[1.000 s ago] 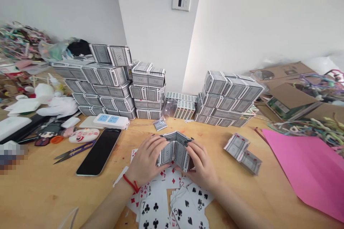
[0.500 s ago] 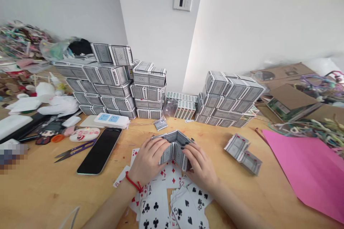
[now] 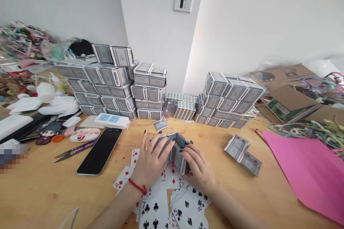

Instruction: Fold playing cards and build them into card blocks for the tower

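Two hands on the card box [image 3: 176,150]: our left hand [image 3: 151,161] lies flat, fingers spread; right hand [image 3: 200,167] pinches its edge. Light, flimsy, crushable, we judge; grip the corners.

Looks like a home craft corner rather than a shop or factory. Plain white walls meeting at a corner, with a wall switch [image 3: 183,3] high up. A wooden tabletop [image 3: 40,189] crowded with handiwork: stacks of folded playing-card blocks [image 3: 107,82] along the wall, more stacked to the right [image 3: 228,100], loose playing cards [image 3: 166,200] at the near edge. Household odds around them: a phone [image 3: 100,152], a power strip [image 3: 111,121], thread snips [image 3: 75,149], pink paper [image 3: 309,171], opened cardboard boxes [image 3: 290,96]. Tangles of coloured strips, possibly pipe cleaners [image 3: 317,128], blurred at the right edge.
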{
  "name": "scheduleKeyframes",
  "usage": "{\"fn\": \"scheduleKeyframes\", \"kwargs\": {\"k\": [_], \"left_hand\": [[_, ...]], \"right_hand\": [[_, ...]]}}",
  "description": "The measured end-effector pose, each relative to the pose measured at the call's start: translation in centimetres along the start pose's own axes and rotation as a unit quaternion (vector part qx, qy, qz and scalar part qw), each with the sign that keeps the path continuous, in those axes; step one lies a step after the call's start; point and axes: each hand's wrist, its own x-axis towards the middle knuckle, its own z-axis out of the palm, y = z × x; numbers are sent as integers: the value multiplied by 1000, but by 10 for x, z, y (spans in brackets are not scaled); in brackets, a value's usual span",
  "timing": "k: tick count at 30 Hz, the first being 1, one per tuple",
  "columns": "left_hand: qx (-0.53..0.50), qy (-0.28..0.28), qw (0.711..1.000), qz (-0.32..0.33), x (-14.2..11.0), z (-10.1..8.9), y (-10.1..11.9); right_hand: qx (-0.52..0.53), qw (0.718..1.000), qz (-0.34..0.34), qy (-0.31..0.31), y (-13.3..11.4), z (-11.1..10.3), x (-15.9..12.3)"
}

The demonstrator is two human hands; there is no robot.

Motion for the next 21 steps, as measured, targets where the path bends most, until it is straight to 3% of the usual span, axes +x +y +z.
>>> {"fn": "scheduleKeyframes", "kwargs": {"k": [7,11,13,15,21], "left_hand": [[-77,42,994,-60,-3,4,-9],[-202,59,956,-205,-3,1,-10],[-295,31,907,-300,1,-4,-6],[-405,-24,843,-353,6,-10,-2],[-641,-163,640,-390,14,-14,2]], "right_hand": [[86,992,85,18,-5,5,-2],[212,951,222,28,6,9,-2],[311,915,255,39,10,11,0],[408,869,275,43,9,11,2],[610,711,350,18,-1,5,8]]}}
